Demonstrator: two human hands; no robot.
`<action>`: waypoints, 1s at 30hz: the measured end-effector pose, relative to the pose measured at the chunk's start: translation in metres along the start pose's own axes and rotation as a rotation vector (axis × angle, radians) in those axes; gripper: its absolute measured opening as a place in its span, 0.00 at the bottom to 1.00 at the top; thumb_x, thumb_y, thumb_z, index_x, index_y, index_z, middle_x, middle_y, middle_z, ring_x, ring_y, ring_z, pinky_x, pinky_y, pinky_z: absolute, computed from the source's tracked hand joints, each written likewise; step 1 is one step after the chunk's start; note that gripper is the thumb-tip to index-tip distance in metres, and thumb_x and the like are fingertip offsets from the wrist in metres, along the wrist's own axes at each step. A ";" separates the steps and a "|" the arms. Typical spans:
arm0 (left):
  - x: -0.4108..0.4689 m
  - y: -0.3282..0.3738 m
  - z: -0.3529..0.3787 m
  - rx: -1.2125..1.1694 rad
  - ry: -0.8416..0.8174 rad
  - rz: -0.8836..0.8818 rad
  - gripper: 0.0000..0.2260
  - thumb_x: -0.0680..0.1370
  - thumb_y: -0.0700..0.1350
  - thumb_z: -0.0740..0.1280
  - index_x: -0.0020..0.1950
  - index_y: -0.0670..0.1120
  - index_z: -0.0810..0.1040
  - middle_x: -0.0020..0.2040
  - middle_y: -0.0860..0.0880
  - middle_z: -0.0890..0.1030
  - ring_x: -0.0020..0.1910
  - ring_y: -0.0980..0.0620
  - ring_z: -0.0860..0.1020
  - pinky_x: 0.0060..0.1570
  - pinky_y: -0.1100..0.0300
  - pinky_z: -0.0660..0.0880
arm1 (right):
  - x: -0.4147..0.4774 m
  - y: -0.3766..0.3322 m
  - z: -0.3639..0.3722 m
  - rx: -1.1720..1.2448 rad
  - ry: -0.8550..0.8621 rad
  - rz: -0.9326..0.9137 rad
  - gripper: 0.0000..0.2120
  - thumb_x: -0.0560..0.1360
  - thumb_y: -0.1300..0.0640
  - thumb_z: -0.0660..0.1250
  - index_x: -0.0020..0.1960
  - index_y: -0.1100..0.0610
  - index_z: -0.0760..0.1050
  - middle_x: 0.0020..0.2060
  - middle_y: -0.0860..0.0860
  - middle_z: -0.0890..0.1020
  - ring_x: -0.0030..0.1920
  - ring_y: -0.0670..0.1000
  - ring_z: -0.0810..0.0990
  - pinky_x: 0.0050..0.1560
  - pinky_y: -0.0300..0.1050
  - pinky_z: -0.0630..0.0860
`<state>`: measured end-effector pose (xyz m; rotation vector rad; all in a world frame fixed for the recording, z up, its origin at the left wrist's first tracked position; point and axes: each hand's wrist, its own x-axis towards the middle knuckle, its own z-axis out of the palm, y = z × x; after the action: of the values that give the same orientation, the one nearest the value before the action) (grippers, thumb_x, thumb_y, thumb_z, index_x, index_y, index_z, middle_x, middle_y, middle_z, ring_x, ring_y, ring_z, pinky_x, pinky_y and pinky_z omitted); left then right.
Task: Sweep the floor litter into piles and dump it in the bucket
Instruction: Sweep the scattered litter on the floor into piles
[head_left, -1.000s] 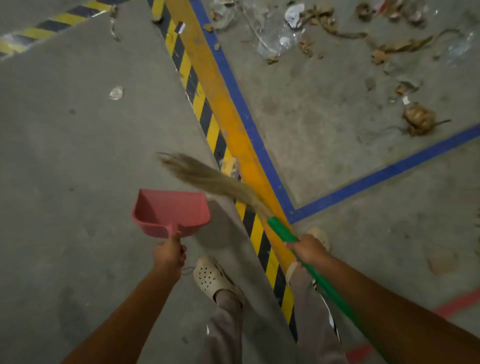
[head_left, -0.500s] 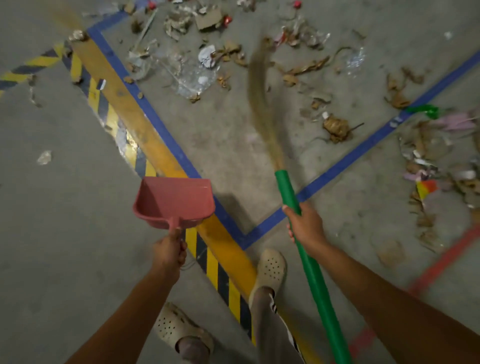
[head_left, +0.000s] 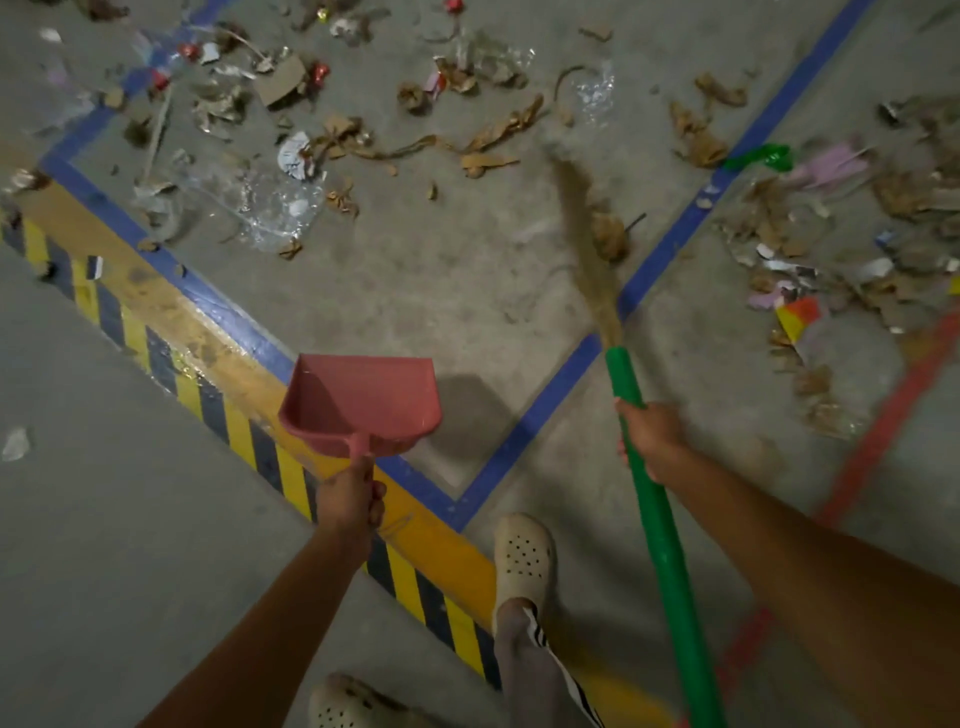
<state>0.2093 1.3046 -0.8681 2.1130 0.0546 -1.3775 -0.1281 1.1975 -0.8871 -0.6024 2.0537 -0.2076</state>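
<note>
Litter (head_left: 488, 136) lies scattered loose on the concrete floor (head_left: 426, 301) inside the blue tape corner (head_left: 545, 410), with a second spread (head_left: 779, 228) right of the tape. No pile formed yet, and the bucket is not in view. Task looks barely begun: sweeping together, scooping and dumping are all left. Left hand (head_left: 350, 499) grip is curled round the handle of the dustpan (head_left: 363, 395); pan is held off the floor and looks empty. Right hand (head_left: 649, 436) grip is wrapped round the green handle of the broom (head_left: 662, 551), near its bristle end. Bristles (head_left: 592, 260) are blurred, reaching forward across a crumpled brown scrap (head_left: 615, 236) by the tape. Versus half a second ago: broom has shifted right, bristles gone from mid-floor litter to that scrap. Dustpan hold unchanged, feet much the same either side of the hazard stripe (head_left: 234, 421).
</note>
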 end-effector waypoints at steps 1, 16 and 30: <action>0.000 0.006 0.008 0.003 -0.006 0.013 0.20 0.83 0.50 0.64 0.33 0.46 0.65 0.29 0.45 0.70 0.20 0.52 0.60 0.25 0.62 0.56 | 0.003 -0.006 -0.008 0.066 0.033 0.002 0.18 0.78 0.48 0.68 0.42 0.63 0.78 0.26 0.56 0.78 0.26 0.55 0.77 0.37 0.52 0.78; 0.007 0.048 -0.016 -0.103 -0.051 0.067 0.22 0.82 0.53 0.65 0.32 0.46 0.65 0.28 0.45 0.71 0.21 0.52 0.61 0.24 0.60 0.57 | -0.095 -0.021 0.041 -0.235 -0.073 -0.269 0.16 0.78 0.40 0.66 0.41 0.52 0.72 0.33 0.54 0.82 0.32 0.55 0.82 0.37 0.50 0.81; 0.077 0.019 -0.275 -0.330 0.164 -0.082 0.21 0.81 0.55 0.65 0.33 0.46 0.68 0.28 0.45 0.70 0.22 0.52 0.62 0.23 0.63 0.57 | -0.241 -0.073 0.289 -0.700 -0.423 -0.562 0.18 0.77 0.38 0.66 0.50 0.54 0.77 0.37 0.55 0.83 0.39 0.58 0.83 0.39 0.52 0.80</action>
<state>0.4762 1.4066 -0.8484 1.9555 0.4103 -1.1464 0.2419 1.2798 -0.8308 -1.5112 1.4724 0.3153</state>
